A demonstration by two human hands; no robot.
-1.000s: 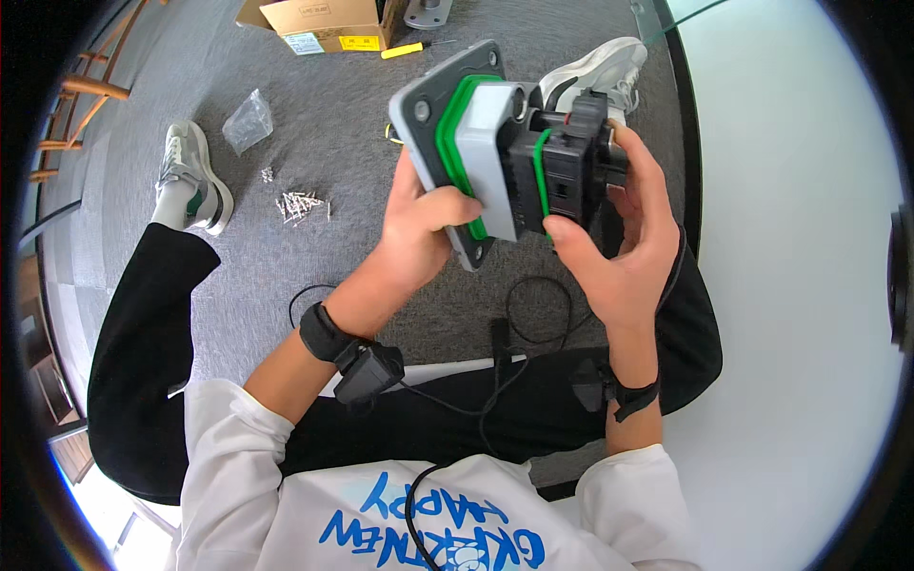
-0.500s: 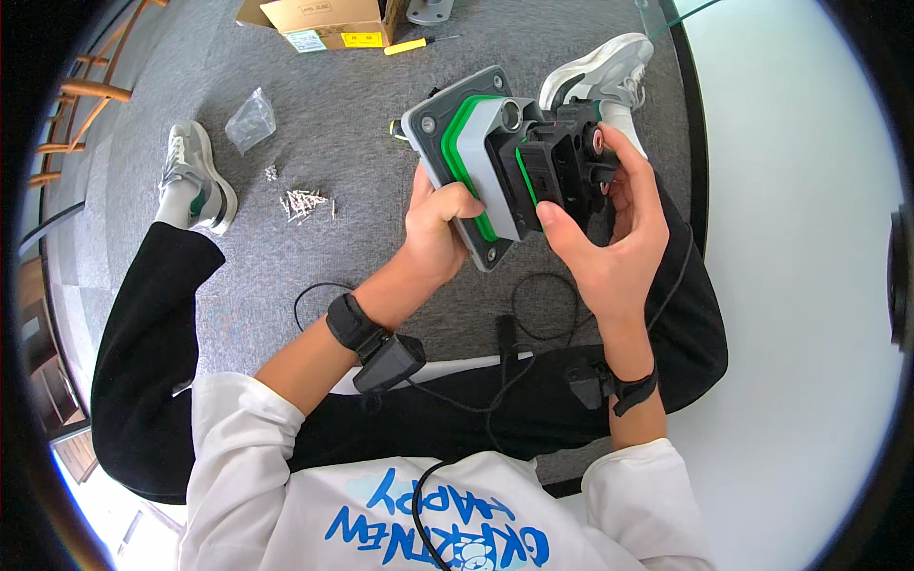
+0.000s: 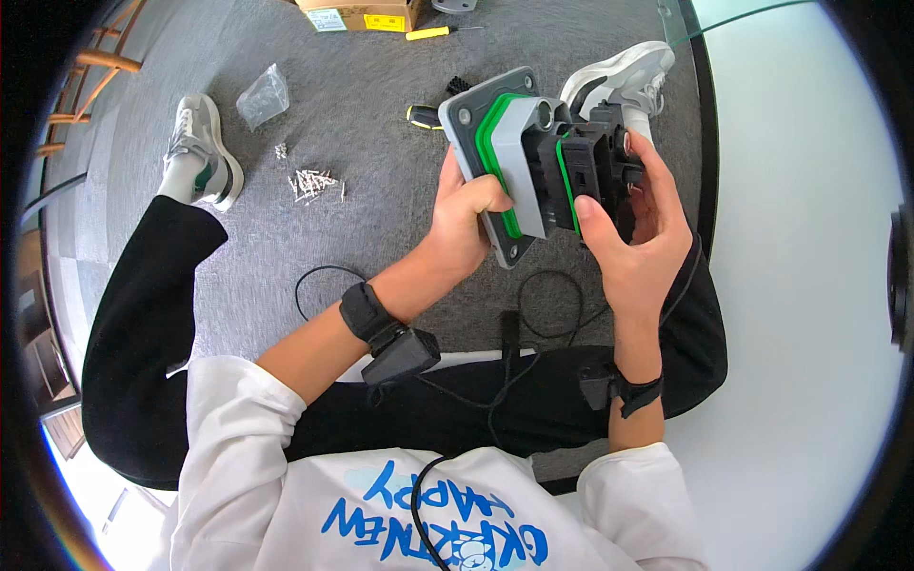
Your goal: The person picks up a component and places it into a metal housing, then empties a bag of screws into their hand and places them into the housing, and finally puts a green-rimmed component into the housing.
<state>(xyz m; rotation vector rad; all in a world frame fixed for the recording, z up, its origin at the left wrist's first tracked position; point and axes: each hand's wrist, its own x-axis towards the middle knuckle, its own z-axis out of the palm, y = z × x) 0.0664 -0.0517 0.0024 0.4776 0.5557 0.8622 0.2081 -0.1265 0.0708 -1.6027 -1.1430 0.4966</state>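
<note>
- Here, one person is sitting on the grey carpet [image 3: 381, 124], legs spread, holding a single assembly up over the lap with both hands.
- The left hand [image 3: 464, 214] is wrapping around the lower edge of the grey mounting plate with the green gasket [image 3: 495, 157], thumb pressing on its front.
- The right hand [image 3: 638, 238] is gripping the black connector block [image 3: 590, 171] that is sitting against the plate's grey housing, fingers curling behind it.
- Two sneakers are showing: one [image 3: 200, 152] at the left, one [image 3: 619, 76] just beyond the assembly.
- One clear plastic bag [image 3: 262, 95] is lying on the carpet; I cannot tell what it is holding.
- One loose pile of small metal screws [image 3: 312, 181] is lying near the bag, outside it.
- One cardboard box [image 3: 362, 13] is sitting at the top edge, with one yellow-handled screwdriver [image 3: 440, 32] beside it.
- Each wrist is wearing one black strap, two in all.
</note>
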